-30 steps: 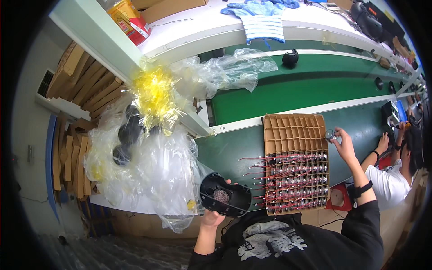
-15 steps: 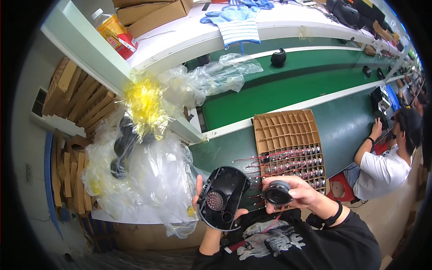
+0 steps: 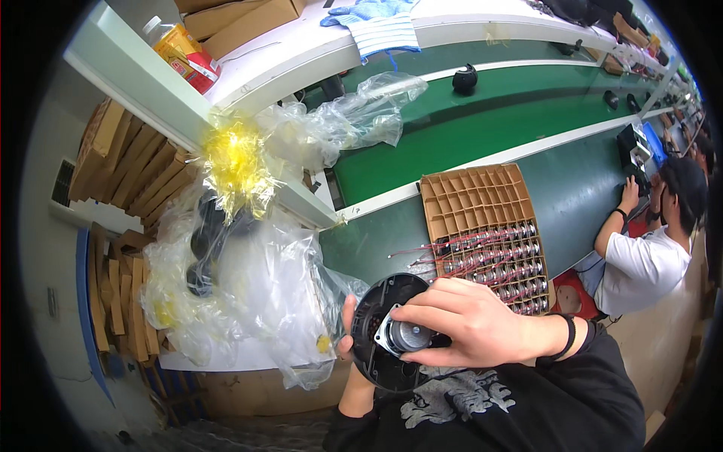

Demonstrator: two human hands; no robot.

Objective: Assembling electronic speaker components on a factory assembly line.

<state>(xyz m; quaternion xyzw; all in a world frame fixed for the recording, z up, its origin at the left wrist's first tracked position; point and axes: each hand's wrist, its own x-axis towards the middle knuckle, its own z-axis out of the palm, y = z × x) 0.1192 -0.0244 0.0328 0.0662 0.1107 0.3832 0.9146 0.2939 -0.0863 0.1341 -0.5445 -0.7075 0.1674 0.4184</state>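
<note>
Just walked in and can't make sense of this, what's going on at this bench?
A person holds a round black housing in the left hand, while the right hand presses a small silver motor into its middle. Beyond lies a cardboard divider tray, part filled with wired motors. A co-worker sits at the green conveyor.

Long green conveyor belt (image 3: 482, 124) beside a white shelf (image 3: 151, 83)

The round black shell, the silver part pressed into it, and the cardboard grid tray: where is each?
round black shell (image 3: 374, 360), head view, left inner wall.
silver part (image 3: 412, 337), head view, shiny face.
cardboard grid tray (image 3: 467, 197), head view, empty upper cells.
</note>
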